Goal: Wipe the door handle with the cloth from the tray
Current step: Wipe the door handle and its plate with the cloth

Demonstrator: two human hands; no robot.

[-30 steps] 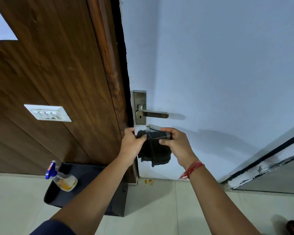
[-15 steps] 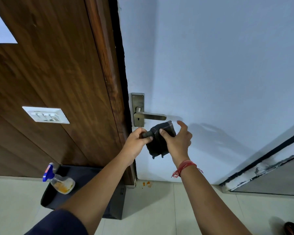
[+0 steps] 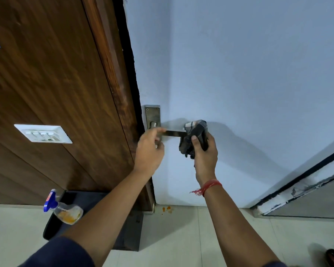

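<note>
The metal door handle (image 3: 173,133) juts right from its plate (image 3: 152,115) on the pale blue door. A dark cloth (image 3: 196,135) with a light checked edge is bunched over the lever's free end, and my right hand (image 3: 204,153) grips it there. My left hand (image 3: 149,149) hovers at the lever's base near the plate, fingers loosely curled, one fingertip touching the lever; it holds nothing. The black tray (image 3: 81,197) lies on the floor below left, partly hidden by my left arm.
A spray bottle (image 3: 63,209) with a blue head and orange liquid lies on the tray. A white switch panel (image 3: 43,133) sits on the brown wood wall at left. Orange specks (image 3: 167,209) mark the floor. A second door frame (image 3: 301,187) runs at right.
My left hand let go of the cloth and moved up to the lever's base. My right hand carried the cloth up and right onto the lever's end.
</note>
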